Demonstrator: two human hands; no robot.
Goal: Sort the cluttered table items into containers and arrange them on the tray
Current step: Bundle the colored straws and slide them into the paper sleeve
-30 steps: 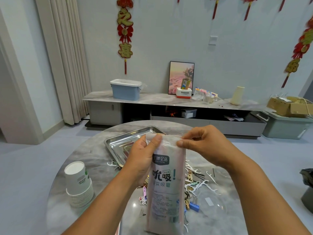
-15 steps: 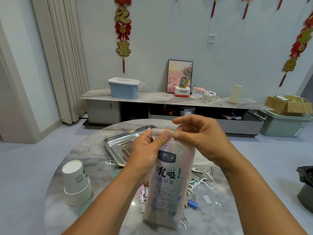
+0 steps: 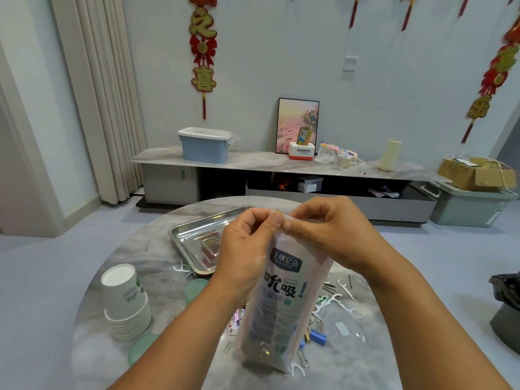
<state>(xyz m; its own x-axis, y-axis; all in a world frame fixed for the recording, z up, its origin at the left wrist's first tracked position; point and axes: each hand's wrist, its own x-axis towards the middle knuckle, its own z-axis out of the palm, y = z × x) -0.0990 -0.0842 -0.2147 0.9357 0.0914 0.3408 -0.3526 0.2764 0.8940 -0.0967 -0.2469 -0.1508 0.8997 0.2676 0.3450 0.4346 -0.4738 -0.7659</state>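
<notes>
Low in the middle of the frame hangs a long plastic packet of drinking straws [image 3: 284, 302], its bottom end nearest the person and just above the table's clutter, its long axis running upward and leaning a little to the right. The whole move turns on its top edge: that sealed lip sits at frame centre, pinched from both sides. The left hand [image 3: 247, 249] grips the lip from the left with thumb and curled fingers; the right hand [image 3: 326, 235] pinches it from the right, fingers bent over the edge. The two thumbs all but meet on the lip, so neither hand is nearer than the other; the packet hangs straight below both. My guess is the top is about to be torn or pulled open, and the pull would have to go sideways, across that upright axis.

Around the packet's lower end the marble table [image 3: 112, 277] carries scattered floss picks [image 3: 334, 301], a blue binder clip [image 3: 318, 339] and other small bits too blurred to name. At lower left stands a stack of paper cups [image 3: 125, 302]. Just beyond the hands, upper left of them, lies the steel tray [image 3: 197, 240], its right part hidden behind the left hand.

Farther off, along the wall, a low cabinet holds a blue lidded bin [image 3: 204, 144].
</notes>
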